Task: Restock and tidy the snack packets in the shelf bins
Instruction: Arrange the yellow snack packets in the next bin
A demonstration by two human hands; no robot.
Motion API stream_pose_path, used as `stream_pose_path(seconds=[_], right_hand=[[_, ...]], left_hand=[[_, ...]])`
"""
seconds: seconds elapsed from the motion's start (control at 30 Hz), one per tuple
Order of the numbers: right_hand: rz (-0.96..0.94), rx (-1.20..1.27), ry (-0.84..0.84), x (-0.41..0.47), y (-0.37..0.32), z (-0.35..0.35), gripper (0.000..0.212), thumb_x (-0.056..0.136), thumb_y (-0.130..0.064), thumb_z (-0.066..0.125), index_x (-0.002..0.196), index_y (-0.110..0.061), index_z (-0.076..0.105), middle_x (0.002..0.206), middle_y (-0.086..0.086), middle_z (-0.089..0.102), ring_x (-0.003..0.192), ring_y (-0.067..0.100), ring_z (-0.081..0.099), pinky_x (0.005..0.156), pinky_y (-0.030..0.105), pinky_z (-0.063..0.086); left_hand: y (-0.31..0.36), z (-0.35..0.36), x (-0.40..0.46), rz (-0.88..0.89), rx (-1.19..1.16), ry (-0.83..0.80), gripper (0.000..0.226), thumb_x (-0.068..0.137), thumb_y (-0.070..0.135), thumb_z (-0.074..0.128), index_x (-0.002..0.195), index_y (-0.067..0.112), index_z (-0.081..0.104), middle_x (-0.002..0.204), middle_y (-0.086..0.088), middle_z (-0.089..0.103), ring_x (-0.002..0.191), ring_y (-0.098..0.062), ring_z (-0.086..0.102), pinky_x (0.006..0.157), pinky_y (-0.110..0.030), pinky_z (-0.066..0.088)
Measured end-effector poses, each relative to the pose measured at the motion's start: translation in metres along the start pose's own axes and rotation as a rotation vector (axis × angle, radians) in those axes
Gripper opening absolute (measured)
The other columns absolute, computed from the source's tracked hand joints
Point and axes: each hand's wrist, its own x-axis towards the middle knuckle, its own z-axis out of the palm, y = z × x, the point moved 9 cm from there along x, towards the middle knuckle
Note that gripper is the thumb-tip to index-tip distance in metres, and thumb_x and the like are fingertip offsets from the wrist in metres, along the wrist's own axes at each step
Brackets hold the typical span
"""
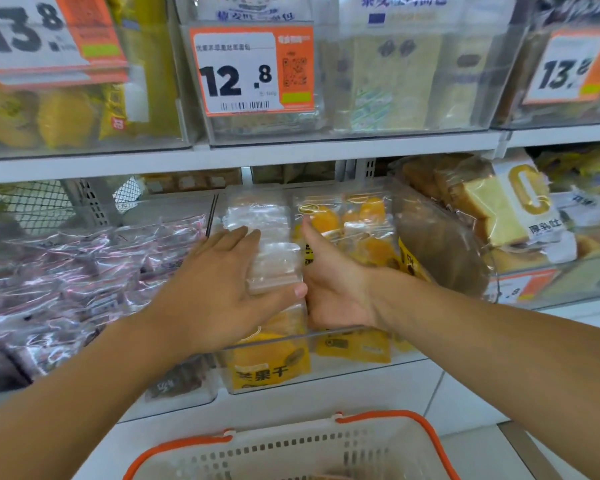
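Snack packets (274,261) of clear film stand in a row in the left lane of the middle clear bin (326,336), squeezed between both hands. The left hand (222,289) lies flat along the row with straight fingers; the right hand (329,289) presses the other side, thumb up, its fingers hidden, so its hold cannot be told. Yellow mango packets (357,233) fill the neighbouring lane. Squaring looks well advanced; the orange-rimmed basket (284,448) below seems nearly empty, though mostly out of view.

White shelving (291,157), pale floor (471,403), possibly tiled
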Motion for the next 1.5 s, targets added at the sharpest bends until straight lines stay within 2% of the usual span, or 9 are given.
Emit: stream_pose_path(seconds=[0.17,0.33,0.43,0.53,0.63,0.83,1.03,1.2,1.5], right_hand=[[-0.069,-0.022,0.291,-0.012,-0.017,-0.027,0.077,0.094,-0.078,0.019,0.147,-0.027,0.043,0.147,0.012,0.048,0.123,0.026,0.055,0.1,0.043,0.043],[-0.15,-0.036,0.145,-0.009,-0.045,0.003,0.099,0.082,-0.091,0.025,0.157,-0.025,0.028,0.144,0.013,0.052,0.09,0.023,0.069,0.064,0.035,0.059],[-0.22,-0.159,0.093,-0.016,-0.056,0.015,0.088,0.091,-0.08,0.019,0.16,-0.024,0.014,0.133,-0.007,0.047,0.085,0.0,0.041,0.043,0.019,0.047],[-0.169,-0.161,0.053,-0.001,-0.047,0.007,0.094,0.089,-0.083,0.024,0.153,-0.016,0.034,0.116,0.004,0.058,0.097,0.009,0.057,0.075,0.023,0.058],[-0.091,-0.141,0.031,0.019,-0.027,-0.006,0.108,0.071,-0.095,0.04,0.148,-0.019,0.047,0.14,0.011,0.06,0.128,0.027,0.058,0.117,0.046,0.037],[-0.005,-0.234,0.019,0.006,-0.019,-0.043,0.103,0.083,-0.088,0.03,0.153,-0.013,0.036,0.156,0.013,0.04,0.14,0.03,0.043,0.113,0.046,0.04],[-0.269,-1.473,0.819,-0.027,-0.123,-0.135,0.035,0.092,-0.038,0.068,0.118,-0.015,0.067,0.116,0.007,0.067,0.103,0.025,0.064,0.086,0.036,0.055],[-0.33,-1.542,0.855,0.001,-0.138,-0.152,0.074,0.082,-0.024,0.079,0.147,-0.031,0.043,0.15,0.004,0.044,0.135,0.031,0.045,0.105,0.045,0.047],[-0.43,-1.666,1.012,0.001,-0.139,-0.164,0.066,0.085,-0.008,0.069,0.144,-0.025,0.045,0.141,0.009,0.043,0.131,0.035,0.044,0.099,0.05,0.051]], left_hand=[[0.004,-0.003,0.002,-0.039,0.039,-0.005,0.127,0.057,0.099,0.012,0.157,0.021,0.016,0.163,0.003,0.018,0.149,-0.017,0.016,0.122,-0.034,0.014],[0.006,-0.004,0.002,-0.029,0.032,0.002,0.129,0.056,0.099,0.013,0.157,0.019,0.015,0.163,0.001,0.019,0.149,-0.017,0.017,0.121,-0.034,0.014],[0.004,-0.003,0.0,-0.026,0.036,0.005,0.128,0.058,0.099,0.012,0.157,0.019,0.015,0.164,0.001,0.018,0.15,-0.017,0.016,0.123,-0.037,0.016],[0.005,-0.002,0.001,-0.01,0.093,0.011,0.125,0.061,0.099,0.007,0.157,0.02,0.015,0.164,0.001,0.017,0.15,-0.018,0.017,0.123,-0.039,0.016],[0.006,0.001,0.003,-0.013,0.164,0.008,0.124,0.062,0.098,0.0,0.158,0.021,0.013,0.164,0.0,0.016,0.151,-0.018,0.017,0.124,-0.04,0.011],[0.005,0.0,0.005,-0.032,0.135,-0.05,0.122,0.06,0.101,0.002,0.158,0.029,0.01,0.164,0.005,0.016,0.15,-0.018,0.017,0.123,-0.043,0.014],[0.047,-0.04,0.024,0.025,0.011,0.002,0.089,0.083,0.082,0.03,0.154,0.029,0.025,0.16,0.006,0.029,0.145,-0.016,0.029,0.117,-0.038,0.024],[0.084,-0.013,0.094,0.062,0.131,-0.146,0.063,0.092,0.055,0.052,0.144,0.021,0.041,0.147,-0.007,0.046,0.133,-0.029,0.044,0.11,-0.044,0.038],[0.031,0.043,0.139,-0.327,0.368,-0.448,0.15,0.063,0.062,0.083,0.148,0.019,-0.033,0.156,-0.012,-0.036,0.143,-0.05,-0.022,0.116,-0.066,0.01]])
